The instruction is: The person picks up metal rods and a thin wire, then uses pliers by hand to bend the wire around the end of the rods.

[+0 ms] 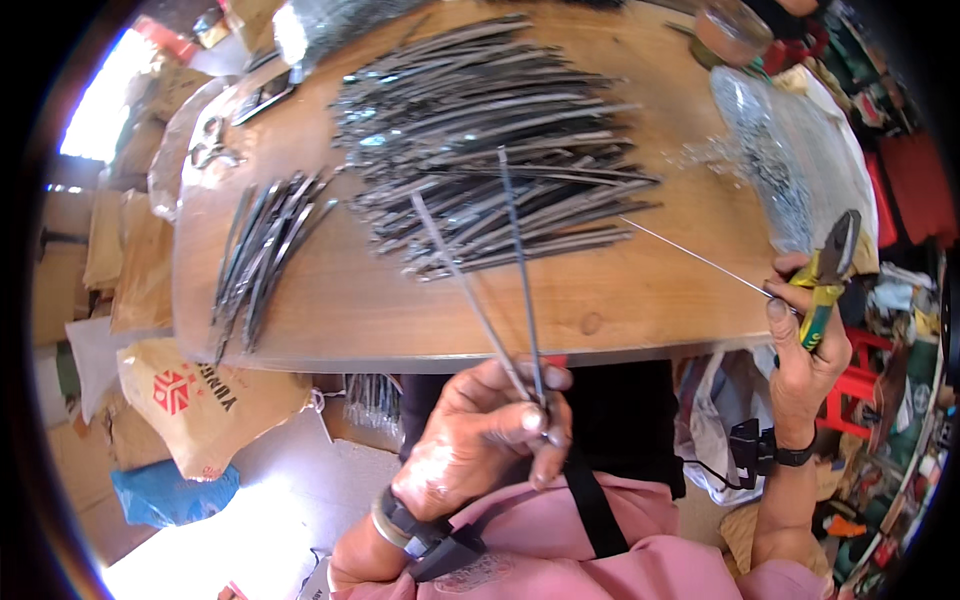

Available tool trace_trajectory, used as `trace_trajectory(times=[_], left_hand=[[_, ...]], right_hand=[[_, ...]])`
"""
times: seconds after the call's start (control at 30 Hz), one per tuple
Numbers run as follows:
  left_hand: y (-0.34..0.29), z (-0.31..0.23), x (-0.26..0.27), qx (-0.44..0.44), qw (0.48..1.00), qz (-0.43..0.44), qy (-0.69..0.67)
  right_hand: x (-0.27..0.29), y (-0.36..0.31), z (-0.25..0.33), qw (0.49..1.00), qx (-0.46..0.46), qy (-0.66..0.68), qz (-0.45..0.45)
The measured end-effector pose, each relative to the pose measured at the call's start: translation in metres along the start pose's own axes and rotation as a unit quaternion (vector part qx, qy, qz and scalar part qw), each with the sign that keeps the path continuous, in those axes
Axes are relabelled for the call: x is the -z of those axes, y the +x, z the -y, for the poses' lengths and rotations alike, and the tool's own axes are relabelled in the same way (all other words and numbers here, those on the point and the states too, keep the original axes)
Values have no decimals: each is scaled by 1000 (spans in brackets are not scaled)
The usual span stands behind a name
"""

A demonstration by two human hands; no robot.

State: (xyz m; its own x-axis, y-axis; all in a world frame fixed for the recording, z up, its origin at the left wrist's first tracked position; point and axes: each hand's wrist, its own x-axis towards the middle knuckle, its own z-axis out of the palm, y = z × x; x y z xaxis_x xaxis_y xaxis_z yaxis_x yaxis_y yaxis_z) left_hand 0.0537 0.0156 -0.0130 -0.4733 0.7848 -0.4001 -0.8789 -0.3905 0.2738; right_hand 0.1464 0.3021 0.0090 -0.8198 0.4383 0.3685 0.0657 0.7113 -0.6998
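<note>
1. Left hand [490, 430]: below the table's near edge. Fingers are closed round the lower ends of two strips, a grey strip [464, 282] and a darker strip [521, 265].
2. Held strips: both point up and away from the person, spreading apart into a narrow V. Their far ends overlap the pile [500, 130] in this view; whether they touch it, I cannot tell.
3. Right hand [808, 345]: at the table's near right edge. Thumb and finger are pinched on one end of a thin rod [697, 256]; the same hand grips the yellow-green handles of the pliers [823, 290].
4. Rod: slants up and leftward; its free end shows near the pile's lower right side.
5. Pliers: dark head upward. How far the jaws stand apart, I cannot tell.
6. Pile: many dark strips, lying roughly crosswise on the wooden table [600, 320], centre to far side.
7. Bunch [265, 255]: fewer strips, left of the pile, lying more nearly lengthwise.
8. Scissors [212, 145]: far left on the table, beyond the bunch.
9. Clear bag [765, 150]: right side of the table, small clear pieces just beside it.
</note>
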Motion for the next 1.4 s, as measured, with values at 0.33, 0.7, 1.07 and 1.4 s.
trace_trajectory(times=[0.33,0.7,1.07,1.4], left_hand=[[0,19,10,-103,915,-160,355],[-3,1,12,57,887,-89,449],[-8,-3,15,103,881,-91,453],[20,-32,-1,121,862,-8,492]], right_hand=[[-3,-16,20,892,-140,424,62],[-36,7,34,964,125,38,232],[-62,6,30,916,234,-9,325],[-54,-5,36,926,250,16,282]])
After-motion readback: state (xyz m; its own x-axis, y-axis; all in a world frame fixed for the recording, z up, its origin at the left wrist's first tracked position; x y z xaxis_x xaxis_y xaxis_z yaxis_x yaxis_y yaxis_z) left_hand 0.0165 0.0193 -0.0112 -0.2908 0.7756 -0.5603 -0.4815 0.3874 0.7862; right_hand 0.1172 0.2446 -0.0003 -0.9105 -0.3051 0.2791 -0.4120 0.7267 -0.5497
